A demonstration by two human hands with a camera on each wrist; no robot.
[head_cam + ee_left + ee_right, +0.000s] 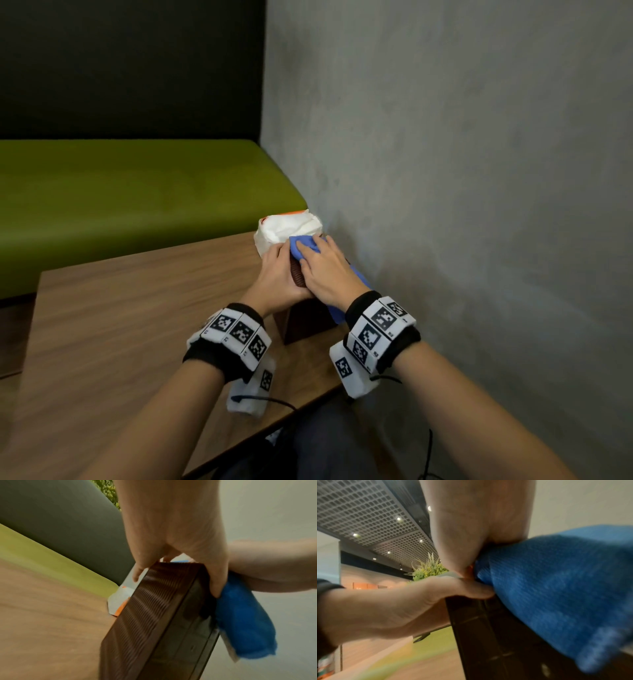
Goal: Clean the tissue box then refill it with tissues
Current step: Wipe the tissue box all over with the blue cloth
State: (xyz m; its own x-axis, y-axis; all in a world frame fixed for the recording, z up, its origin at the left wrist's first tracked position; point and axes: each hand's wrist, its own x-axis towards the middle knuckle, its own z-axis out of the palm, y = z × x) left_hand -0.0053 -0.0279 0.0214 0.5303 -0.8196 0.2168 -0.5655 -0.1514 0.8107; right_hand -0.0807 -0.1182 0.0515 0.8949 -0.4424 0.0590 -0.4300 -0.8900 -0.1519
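Observation:
A dark brown ribbed tissue box [308, 323] stands on end on the wooden table [120, 325] next to the wall. My left hand [279, 274] grips its top end, thumb on one face and fingers [138, 573] on the other, box [154, 615]. My right hand [325, 270] lies over a blue cloth [303, 246] and holds it against the box's top and wall side. The cloth [243, 628] hangs down that side; the right wrist view shows the cloth [556, 588] against the box [488, 635]. A white tissue pack [287, 226] with orange print sits just behind the box.
A grey wall [462, 171] rises close on the right of the box. A green bench seat [137, 192] runs behind the table under a dark backrest. The table's near edge crosses diagonally above my lap.

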